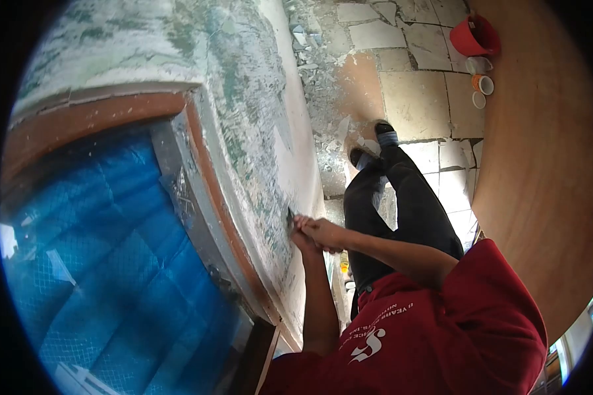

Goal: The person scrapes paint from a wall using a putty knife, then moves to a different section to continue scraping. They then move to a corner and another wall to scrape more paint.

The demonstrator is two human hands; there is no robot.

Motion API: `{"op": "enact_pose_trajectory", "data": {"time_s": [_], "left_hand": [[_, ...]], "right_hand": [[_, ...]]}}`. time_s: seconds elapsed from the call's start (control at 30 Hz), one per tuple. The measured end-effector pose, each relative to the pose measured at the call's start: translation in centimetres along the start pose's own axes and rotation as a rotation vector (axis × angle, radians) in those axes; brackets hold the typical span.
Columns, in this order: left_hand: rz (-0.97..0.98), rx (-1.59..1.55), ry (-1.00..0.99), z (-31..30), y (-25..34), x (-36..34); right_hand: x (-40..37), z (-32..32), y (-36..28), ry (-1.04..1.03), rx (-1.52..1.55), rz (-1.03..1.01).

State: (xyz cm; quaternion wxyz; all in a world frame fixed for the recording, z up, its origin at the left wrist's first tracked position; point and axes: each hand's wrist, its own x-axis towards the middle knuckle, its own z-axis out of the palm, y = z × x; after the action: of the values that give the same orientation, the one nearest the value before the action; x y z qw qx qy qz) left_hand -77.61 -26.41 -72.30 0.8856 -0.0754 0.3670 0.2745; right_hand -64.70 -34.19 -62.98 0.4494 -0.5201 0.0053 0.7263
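A small dark-bladed tool (290, 213) touches or nearly touches the patchy wall (244, 105), whose white and green coating looks worn. My left hand (301, 238) is closed at the tool, close against the wall surface. From the right, my right hand (324, 233) reaches across and is closed over the same grip, touching the left hand. The tool's handle is mostly hidden by my fingers.
Left of the wall surface is a brown-framed window (207, 171) with blue sheeting (132, 263) behind it. Flakes and debris lie along the wall's foot on the tiled floor (415, 99). A red bucket (471, 37) and small containers stand beside a curved brown panel (547, 164).
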Motion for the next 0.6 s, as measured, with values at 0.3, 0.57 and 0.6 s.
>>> {"op": "enact_pose_trajectory", "data": {"time_s": [0.3, 0.57, 0.6], "left_hand": [[-0.108, -0.147, 0.008, -0.6, 0.5, 1.3], [-0.075, -0.203, 0.001, 0.4, 0.2, -0.3], [-0.083, -0.185, 0.017, -0.1, 0.2, 0.3]], "right_hand": [[0.6, 0.2, 0.1, 0.019, 0.039, 0.003], [-1.4, 0.1, -0.6, -0.045, 0.007, -0.02], [0.3, -0.1, 0.4, -0.033, 0.027, 0.019]]}}
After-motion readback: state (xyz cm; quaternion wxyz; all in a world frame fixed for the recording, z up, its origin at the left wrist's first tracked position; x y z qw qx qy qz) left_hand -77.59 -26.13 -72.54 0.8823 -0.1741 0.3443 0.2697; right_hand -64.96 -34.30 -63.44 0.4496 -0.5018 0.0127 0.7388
